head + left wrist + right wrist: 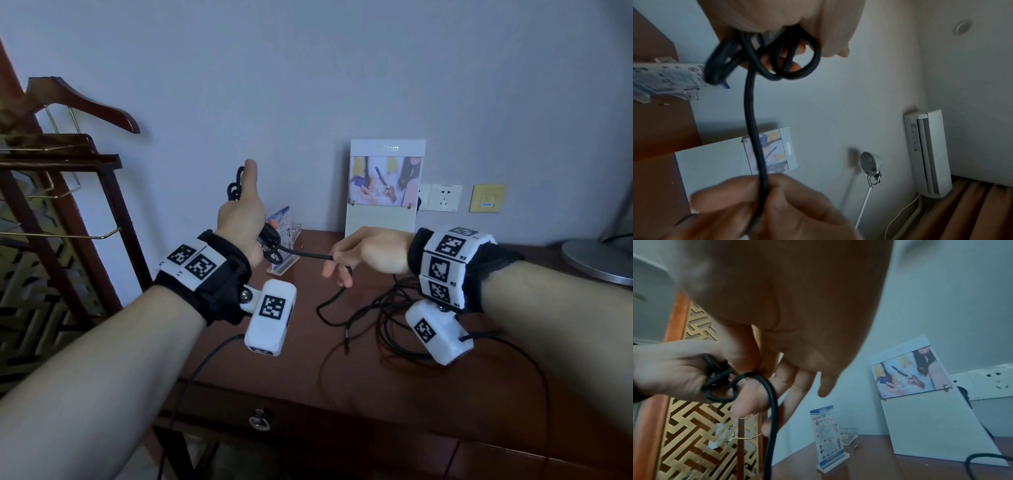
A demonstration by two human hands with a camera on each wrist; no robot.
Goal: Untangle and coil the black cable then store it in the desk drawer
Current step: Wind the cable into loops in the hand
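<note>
The head view looks down and forward over the desk (342,377) toward the wall. Both wrist views sit close under the palms, tilted, sharing the leaning picture board (715,162) (920,410).

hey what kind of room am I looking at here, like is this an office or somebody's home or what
Probably a hotel room or similar guest room. A reddish-brown wooden desk stands against a plain wall, with a small printed notice card in a clear stand, a wooden coat hanger on a rack, and a white wall-mounted air conditioner above curtains.
</note>
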